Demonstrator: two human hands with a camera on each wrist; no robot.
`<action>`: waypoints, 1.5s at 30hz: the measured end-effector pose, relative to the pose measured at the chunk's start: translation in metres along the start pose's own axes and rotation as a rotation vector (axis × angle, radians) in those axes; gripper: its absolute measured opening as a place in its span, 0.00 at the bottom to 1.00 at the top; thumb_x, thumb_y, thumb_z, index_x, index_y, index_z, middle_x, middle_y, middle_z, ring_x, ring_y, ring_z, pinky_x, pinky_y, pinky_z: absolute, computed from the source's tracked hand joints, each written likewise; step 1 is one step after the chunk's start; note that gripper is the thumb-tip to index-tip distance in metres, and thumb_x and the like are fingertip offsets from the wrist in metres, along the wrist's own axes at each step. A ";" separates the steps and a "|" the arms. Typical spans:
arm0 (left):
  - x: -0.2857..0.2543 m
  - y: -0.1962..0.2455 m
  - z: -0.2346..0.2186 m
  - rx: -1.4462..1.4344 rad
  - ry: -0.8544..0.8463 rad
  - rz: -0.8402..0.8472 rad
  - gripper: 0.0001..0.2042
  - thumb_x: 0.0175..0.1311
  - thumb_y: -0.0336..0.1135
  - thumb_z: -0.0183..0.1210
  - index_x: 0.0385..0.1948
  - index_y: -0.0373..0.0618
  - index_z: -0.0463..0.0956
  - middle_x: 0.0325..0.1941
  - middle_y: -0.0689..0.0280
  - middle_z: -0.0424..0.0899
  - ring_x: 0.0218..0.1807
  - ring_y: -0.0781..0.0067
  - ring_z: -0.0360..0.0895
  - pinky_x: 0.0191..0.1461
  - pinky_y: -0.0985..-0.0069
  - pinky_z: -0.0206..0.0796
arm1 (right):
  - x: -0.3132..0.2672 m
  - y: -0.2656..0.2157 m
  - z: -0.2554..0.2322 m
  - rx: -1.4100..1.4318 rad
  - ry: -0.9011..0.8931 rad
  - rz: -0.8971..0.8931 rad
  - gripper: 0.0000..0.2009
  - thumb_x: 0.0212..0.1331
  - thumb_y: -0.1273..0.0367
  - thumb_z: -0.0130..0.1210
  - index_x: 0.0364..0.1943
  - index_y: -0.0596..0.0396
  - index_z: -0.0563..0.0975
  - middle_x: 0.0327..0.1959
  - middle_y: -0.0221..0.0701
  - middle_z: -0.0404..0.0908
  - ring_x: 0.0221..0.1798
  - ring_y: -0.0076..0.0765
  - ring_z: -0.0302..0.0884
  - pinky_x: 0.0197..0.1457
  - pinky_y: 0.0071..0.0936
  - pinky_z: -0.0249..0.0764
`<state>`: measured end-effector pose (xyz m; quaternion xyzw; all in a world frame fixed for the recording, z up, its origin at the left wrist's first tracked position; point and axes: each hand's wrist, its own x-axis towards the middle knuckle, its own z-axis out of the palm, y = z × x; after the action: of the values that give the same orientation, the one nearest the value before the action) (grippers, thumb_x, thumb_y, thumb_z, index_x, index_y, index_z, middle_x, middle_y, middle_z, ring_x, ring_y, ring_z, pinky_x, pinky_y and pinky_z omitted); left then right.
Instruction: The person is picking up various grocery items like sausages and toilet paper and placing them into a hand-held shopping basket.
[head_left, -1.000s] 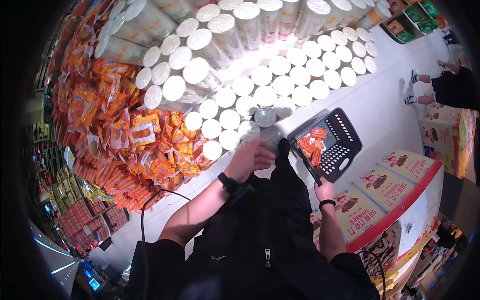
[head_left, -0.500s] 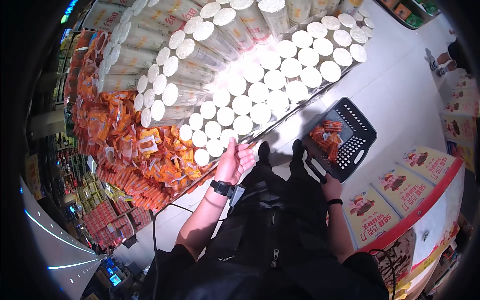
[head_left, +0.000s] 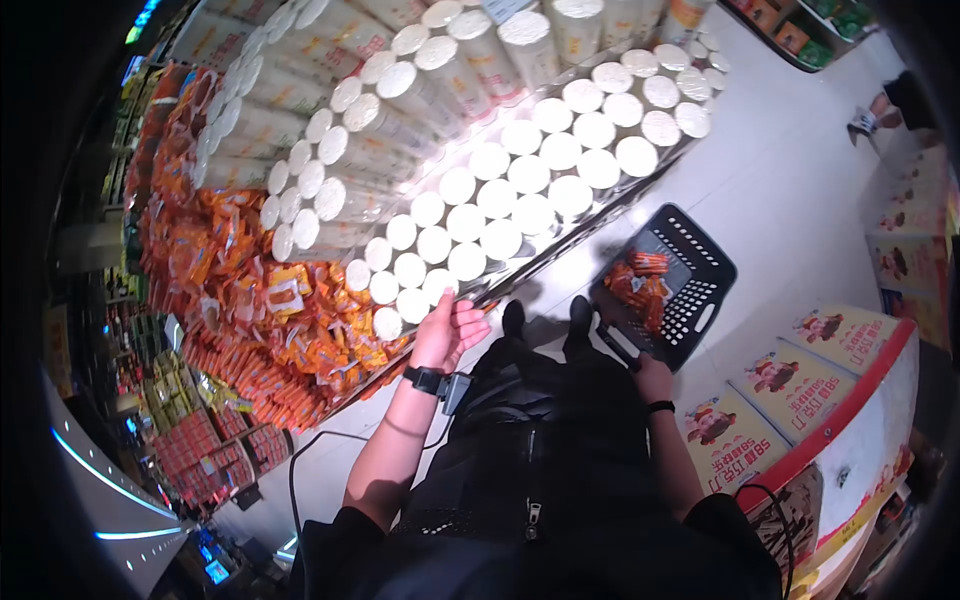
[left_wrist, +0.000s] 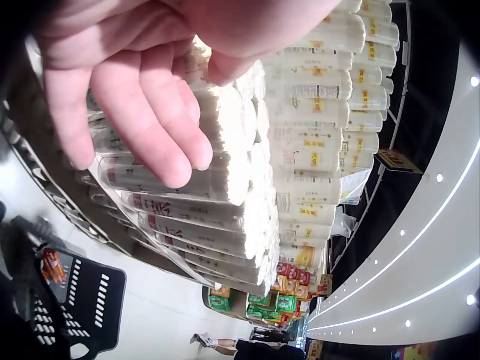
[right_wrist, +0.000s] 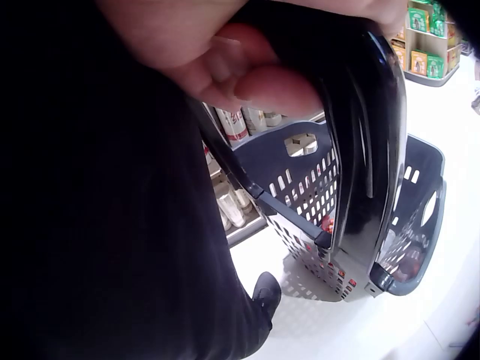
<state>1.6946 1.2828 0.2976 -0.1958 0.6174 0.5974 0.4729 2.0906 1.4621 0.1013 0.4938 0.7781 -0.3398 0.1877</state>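
In the head view my left hand (head_left: pixel 444 334) is held palm up beside the near edge of the white-topped cylindrical packs (head_left: pixel 467 262), fingers relaxed and holding nothing. The left wrist view has the same hand (left_wrist: pixel 142 90) in front of the packs (left_wrist: pixel 187 217), its fingers loosely extended; whether it touches them I cannot tell. My right hand (head_left: pixel 654 380) grips the handle of a dark shopping basket (head_left: pixel 700 262), which hangs at my right with orange packets (head_left: pixel 640 285) inside. The right wrist view shows the fingers (right_wrist: pixel 277 90) curled round the black handle (right_wrist: pixel 367 150).
Orange snack bags (head_left: pixel 230 250) are heaped left of the cylinders. A display of printed yellow boxes (head_left: pixel 770 370) with a red edge (head_left: pixel 850 410) stands at the right. Another person's leg (head_left: pixel 868 118) shows at the upper right. A cable (head_left: pixel 295 460) hangs by my left arm.
My left hand has drawn back from over the cylinder tops to their near edge and turned palm up. The basket stays in my right hand, while the head view has shifted.
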 end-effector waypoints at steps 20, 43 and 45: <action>-0.031 -0.030 0.033 0.254 -0.203 0.004 0.21 0.88 0.50 0.49 0.42 0.40 0.79 0.30 0.62 0.87 0.22 0.76 0.74 0.51 0.60 0.88 | 0.063 0.003 -0.027 0.067 0.311 -0.128 0.08 0.59 0.63 0.64 0.36 0.50 0.84 0.32 0.42 0.89 0.40 0.58 0.89 0.47 0.56 0.84; -0.034 -0.046 0.028 0.293 -0.220 0.072 0.13 0.87 0.41 0.51 0.47 0.42 0.79 0.35 0.65 0.88 0.33 0.76 0.84 0.49 0.68 0.85 | 0.125 -0.029 -0.050 0.106 0.338 -0.108 0.12 0.61 0.62 0.63 0.42 0.50 0.88 0.37 0.46 0.90 0.45 0.58 0.89 0.52 0.54 0.84; -0.033 -0.044 0.026 0.310 -0.237 0.083 0.12 0.87 0.40 0.51 0.47 0.42 0.80 0.35 0.65 0.88 0.35 0.76 0.85 0.48 0.70 0.84 | 0.125 -0.035 -0.060 0.107 0.343 -0.099 0.11 0.61 0.62 0.63 0.41 0.52 0.87 0.38 0.47 0.90 0.45 0.59 0.89 0.52 0.54 0.84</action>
<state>1.7550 1.2866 0.3047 -0.0231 0.6496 0.5330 0.5417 2.0067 1.5753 0.0767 0.5149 0.8028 -0.3003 0.0088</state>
